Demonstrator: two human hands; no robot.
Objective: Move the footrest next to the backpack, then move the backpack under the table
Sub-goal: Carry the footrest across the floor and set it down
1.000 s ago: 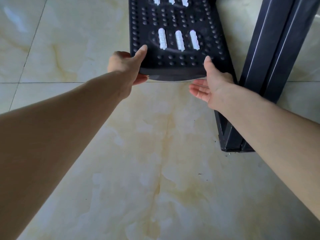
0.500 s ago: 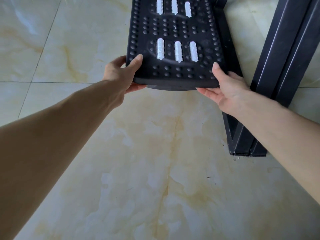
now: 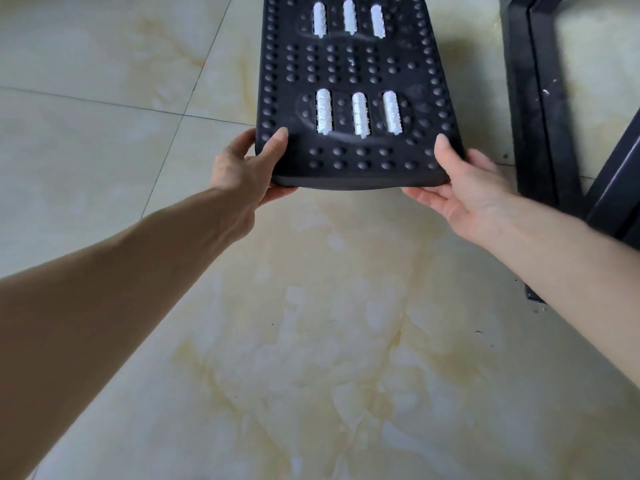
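Both hands, left hand (image 3: pixel 242 174) and right hand (image 3: pixel 464 192), now fully clamp the footrest (image 3: pixel 349 74), which I reckon is lifted off the floor (image 3: pixel 311 341), so carrying toward the unseen backpack looks next.

Surface: a glossy tiled floor (image 3: pixel 311 358), cream with pale yellow-brown marbled veins.
Tile joints: thin dark grout lines cross the upper left, one running sideways, one slanting away.
Standing on it: a black metal frame (image 3: pixel 540 109) at the right edge, its bars meeting the floor near the right side.
Shadow: a soft dark patch on the tiles beside the frame, at the top.
Marks: a few tiny dark specks at lower right.
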